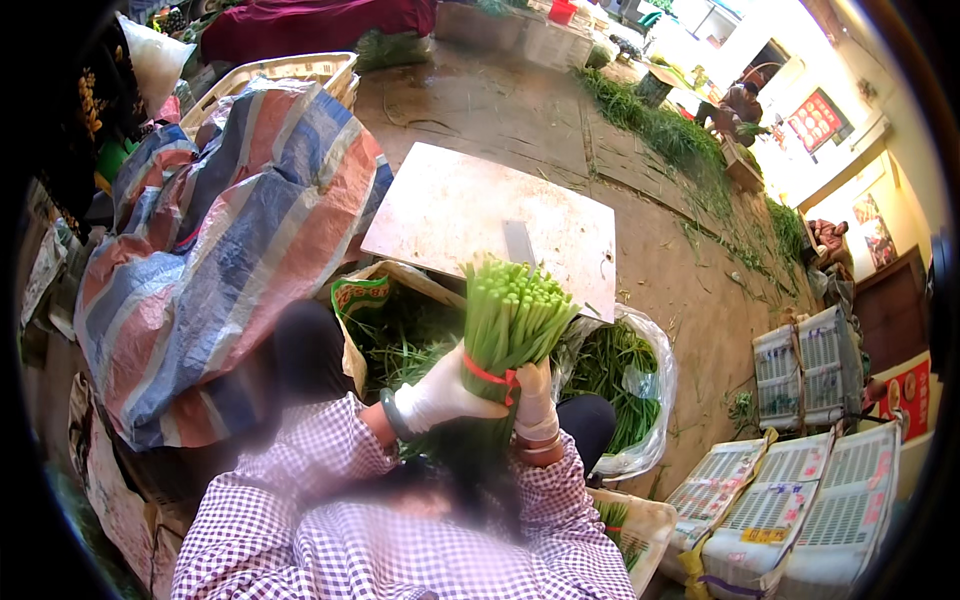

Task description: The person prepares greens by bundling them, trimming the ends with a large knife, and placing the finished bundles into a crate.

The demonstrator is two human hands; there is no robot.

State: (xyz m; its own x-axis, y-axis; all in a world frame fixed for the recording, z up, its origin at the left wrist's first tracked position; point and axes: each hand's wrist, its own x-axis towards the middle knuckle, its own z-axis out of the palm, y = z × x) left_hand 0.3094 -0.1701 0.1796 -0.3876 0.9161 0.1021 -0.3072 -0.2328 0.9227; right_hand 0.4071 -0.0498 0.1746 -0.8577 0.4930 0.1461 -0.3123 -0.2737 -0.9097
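Note:
A thick bundle of green stalks (517,307), tied with a red band (489,377), stands upright between my hands with its pale ends up. My left hand (450,386), in a white glove, wraps the bundle around the band. My right hand (535,397), also gloved, grips its other side by the band's knot. The lower leaves are blurred and partly hidden. Just beyond the bundle, a cleaver's flat blade (517,241) lies on a pale board (480,199); its handle end is hidden behind the stalks.
An open sack of greens (352,337) and a clear plastic bag of leaves (664,397) flank the bundle. A striped tarp (247,225) covers things at left. Packed crates (780,510) and a low crate (652,517) stand at right. People sit far off near piled greens (675,139).

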